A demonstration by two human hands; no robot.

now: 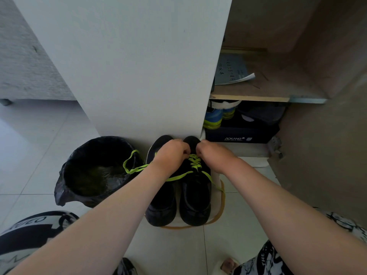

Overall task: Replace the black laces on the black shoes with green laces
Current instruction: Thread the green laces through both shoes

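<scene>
Two black shoes stand side by side on the floor with their toes against a white cabinet panel. The right shoe [195, 197] has a green lace [195, 162] crossed through its front eyelets. My left hand [171, 152] and my right hand [213, 153] both pinch that lace near the toe end of the eyelets. One loose end runs left under my left wrist and loops over the bin rim; the other trails down the shoe's right side. The left shoe [161, 201] shows no lace.
A bin lined with a black bag [95, 171] stands just left of the shoes. The white cabinet panel [139, 66] rises behind them. To the right, open shelves hold a dark shoebox [238, 135], blue-yellow shoes [213, 118] and a booklet [232, 72]. My knees frame the bottom.
</scene>
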